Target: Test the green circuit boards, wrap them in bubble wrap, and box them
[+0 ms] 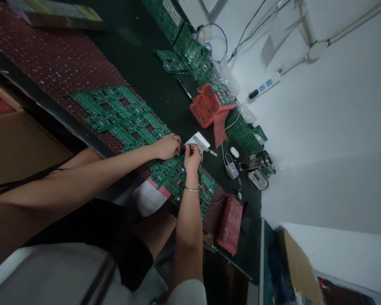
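Observation:
My left hand (167,146), with a ring on one finger, is closed in a pinch over the green circuit board panels (123,116). Close beside it, my right hand (192,159), a bracelet on its wrist, has thumb and fingers pressed together. What either hand holds is too small to make out. A thin pale cable (204,190) runs down past the right hand. Just beyond the fingers lies a white sheet (204,139) with a grey tool-like object on it. The panels rest on red bubble wrap (73,55).
Beyond the hands stands a red box-like bundle (205,108) with boards on it. A pen (184,89), a small meter (232,170), a glass bottle (255,163) and a red pouch (230,224) lie about the dark table. Green bins (193,51) line the wall.

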A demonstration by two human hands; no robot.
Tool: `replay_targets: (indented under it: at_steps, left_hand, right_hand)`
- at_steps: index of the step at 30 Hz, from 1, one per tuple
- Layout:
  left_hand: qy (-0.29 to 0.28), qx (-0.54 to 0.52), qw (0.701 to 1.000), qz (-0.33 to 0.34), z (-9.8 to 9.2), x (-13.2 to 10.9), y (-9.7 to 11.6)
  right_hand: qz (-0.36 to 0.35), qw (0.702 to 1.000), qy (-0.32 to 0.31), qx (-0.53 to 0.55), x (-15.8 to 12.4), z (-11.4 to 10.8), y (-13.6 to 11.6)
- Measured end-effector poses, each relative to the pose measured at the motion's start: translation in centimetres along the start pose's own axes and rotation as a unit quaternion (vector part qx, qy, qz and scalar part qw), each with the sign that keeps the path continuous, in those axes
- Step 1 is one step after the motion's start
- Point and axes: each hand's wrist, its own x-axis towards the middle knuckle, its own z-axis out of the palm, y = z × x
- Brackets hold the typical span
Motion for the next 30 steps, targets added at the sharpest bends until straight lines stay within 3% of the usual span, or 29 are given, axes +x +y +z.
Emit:
replay_targets:
  at_steps: [5, 11, 15, 20, 25, 30]
  left_hand:
    - [0.003, 0.031, 0.999, -0.011, -0.2, -0.4, 0.6]
    - [-0.059, 0.106, 0.99, 0.07, -1.2, -2.6, 0.6]
    - [-0.103, 0.127, 0.984, 0.072, -2.3, -2.7, 0.8]
    - [-0.121, 0.12, 0.983, 0.07, -3.0, -2.1, 1.5]
    - [-0.112, 0.085, 0.987, 0.075, -3.0, -2.6, 1.1]
    - [-0.018, 0.009, 0.999, 0.034, -3.9, -6.1, 0.6]
  right_hand:
    - [-0.003, 1.0, 0.006, -0.004, -0.2, 0.0, 0.2]
    - [0.026, 1.0, 0.0, 0.01, 0.2, -0.2, -0.2]
    - [0.024, 1.0, 0.006, 0.011, -0.2, -2.2, -2.5]
    - [-0.049, 0.997, -0.052, 0.022, -4.2, -4.2, -6.7]
    - [-0.067, 0.993, -0.093, -0.034, -7.8, -3.2, -7.9]
    - [-0.071, 0.988, -0.113, -0.072, -8.4, -2.8, -7.6]
